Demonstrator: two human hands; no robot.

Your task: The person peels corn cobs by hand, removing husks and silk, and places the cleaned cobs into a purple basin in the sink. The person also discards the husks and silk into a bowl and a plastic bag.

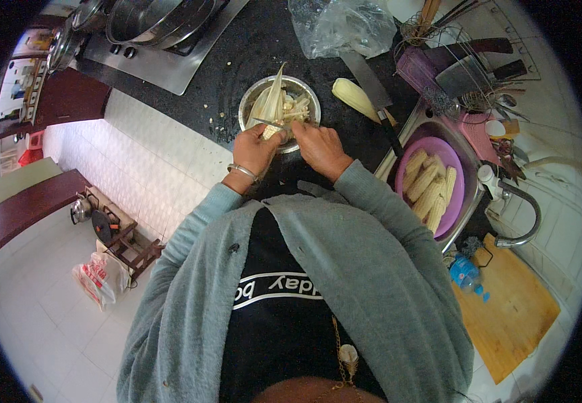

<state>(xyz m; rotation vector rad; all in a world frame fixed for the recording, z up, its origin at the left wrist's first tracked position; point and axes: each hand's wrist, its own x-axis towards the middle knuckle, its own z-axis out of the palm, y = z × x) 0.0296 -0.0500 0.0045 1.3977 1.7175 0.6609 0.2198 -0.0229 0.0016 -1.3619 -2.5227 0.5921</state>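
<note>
Over a round metal bowl [316, 103] on the black counter, my left hand [253, 153] grips a pale corn cob [271, 132], mostly covered by the fingers. My right hand [322, 149] holds a small metal blade [267, 122], likely a knife, lying across the cob; its handle is hidden in the hand. Corn husks [273, 98] and scraps fill the bowl, one long leaf sticking up past the rim. To the right of the bowl lies an ear of corn in pale green husk [354, 98], beside a cleaver [369, 80] with a black handle.
A purple basin [459, 201] of several peeled corn cobs [427, 184] sits in the steel sink [459, 232] at right, near a faucet [532, 201]. Beyond are a plastic bag [344, 25] and a knife rack [417, 70]. Pots [155, 22] stand on the gas stove [150, 65] at upper left.
</note>
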